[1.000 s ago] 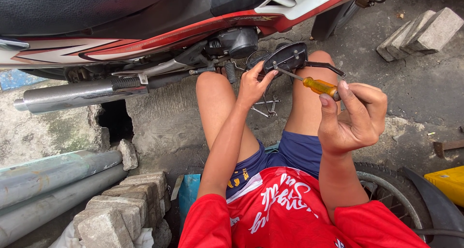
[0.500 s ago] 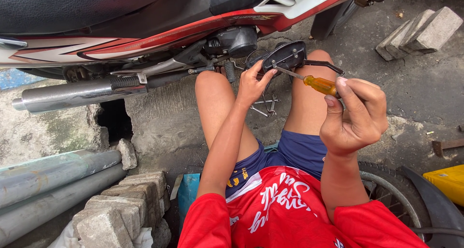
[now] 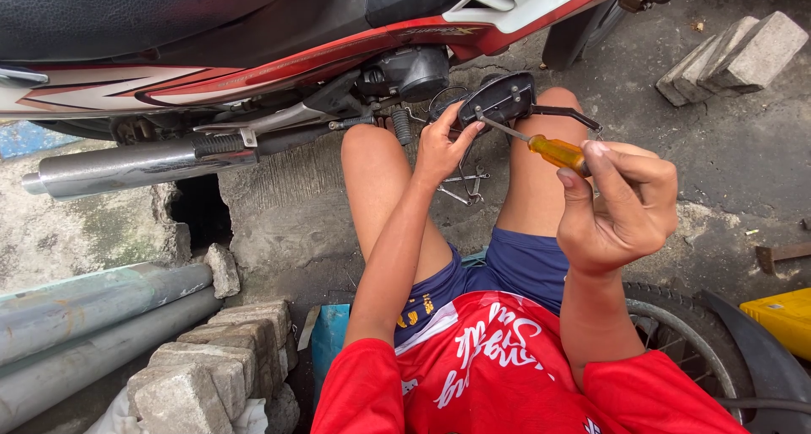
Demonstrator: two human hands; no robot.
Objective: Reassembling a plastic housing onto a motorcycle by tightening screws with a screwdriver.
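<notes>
I sit on the ground beside a red, white and black motorcycle [image 3: 253,54]. My left hand [image 3: 443,147] holds a black oval part [image 3: 498,100] at the bike's underside, fingers on its lower edge. My right hand [image 3: 617,206] is closed on the amber handle of a screwdriver [image 3: 553,152], whose thin metal shaft points up-left with its tip on the black part. My bare knees rise on either side of the part.
A chrome exhaust pipe [image 3: 139,165] runs along the left. Grey pipes [image 3: 84,316] and concrete blocks [image 3: 211,358] lie at lower left, more blocks [image 3: 731,58] at upper right. A loose tyre [image 3: 676,333] and yellow box [image 3: 781,320] sit at lower right. Small tools [image 3: 465,185] lie between my legs.
Almost nothing has moved. My right hand has shifted very slightly with the screwdriver; my left hand stays on the black part.
</notes>
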